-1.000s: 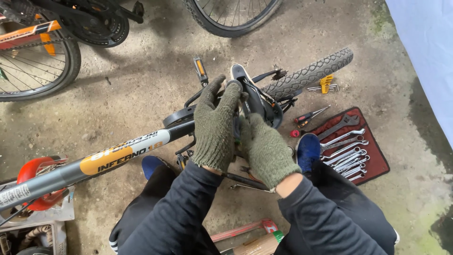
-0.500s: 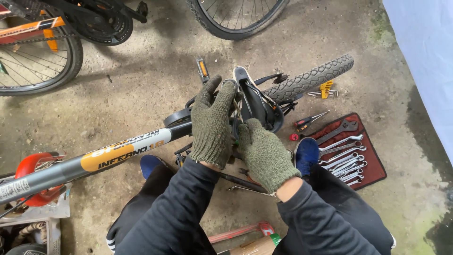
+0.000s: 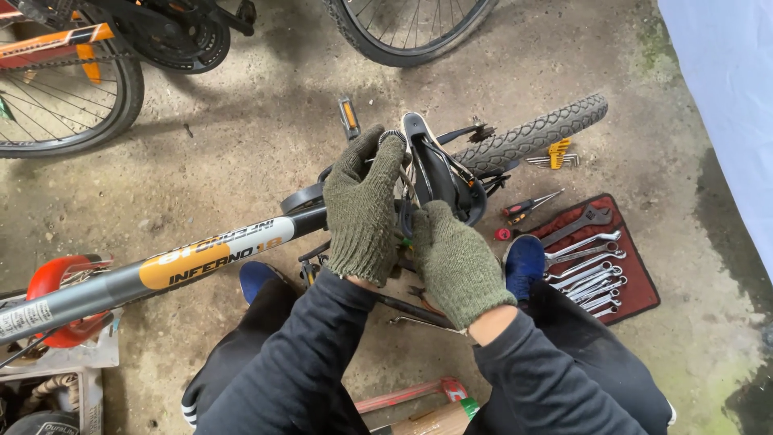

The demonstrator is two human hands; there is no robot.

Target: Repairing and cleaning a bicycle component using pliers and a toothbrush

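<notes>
Left hand (image 3: 362, 211) gripping the bicycle frame (image 3: 201, 262) near the saddle (image 3: 435, 169), fingers curled shut; right hand (image 3: 455, 262) pressing below — fingers hidden, cannot tell. Risk: gloves slipping, pinching near the chain.

Bike repair yard: bicycles (image 3: 72, 80), spanner roll (image 3: 600, 262), concrete.
</notes>
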